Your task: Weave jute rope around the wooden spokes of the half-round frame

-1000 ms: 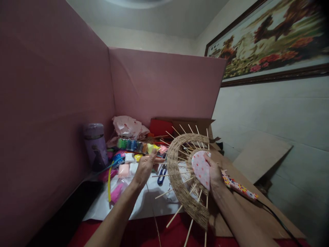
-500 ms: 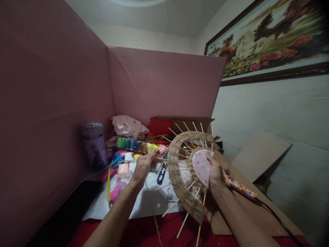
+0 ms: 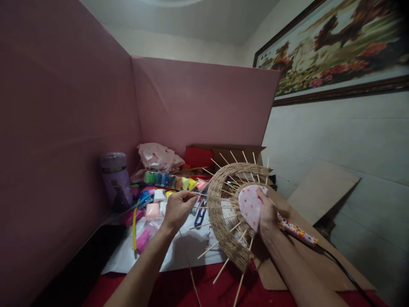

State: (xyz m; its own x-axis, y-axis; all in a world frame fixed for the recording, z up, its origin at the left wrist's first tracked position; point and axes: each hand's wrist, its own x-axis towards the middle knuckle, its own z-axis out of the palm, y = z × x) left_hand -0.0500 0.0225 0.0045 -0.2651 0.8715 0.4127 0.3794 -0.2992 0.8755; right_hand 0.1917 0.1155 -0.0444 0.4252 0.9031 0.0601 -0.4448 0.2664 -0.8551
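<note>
A half-round woven fan point(image 3: 215, 204) of brown twine on thin wooden sticks is held up in front of me. Its centre is a white fabric piece with red dots point(image 3: 251, 204), gripped at the edge by my right hand point(image 3: 267, 213). My left hand point(image 3: 180, 209) is closed in a pinch beside the tip of one stick on the fan's left side. From under that hand a loose strand of twine point(image 3: 191, 273) hangs down toward the red cloth. The exact contact at the left fingertips is too small to make out.
Blue thread snips point(image 3: 200, 215) lie on white paper behind the fan. Bagged coloured clay point(image 3: 153, 211) and a purple bottle point(image 3: 116, 181) stand left. A flower-patterned glue gun point(image 3: 297, 229) with a black cord rests on cardboard point(image 3: 335, 264) at right. Pink panels point(image 3: 204, 102) enclose the back and left.
The fan has turned slightly, its lower sticks shifting left and its upper ones right. My left hand's fingers have moved slightly right and down, near a stick's tip.
</note>
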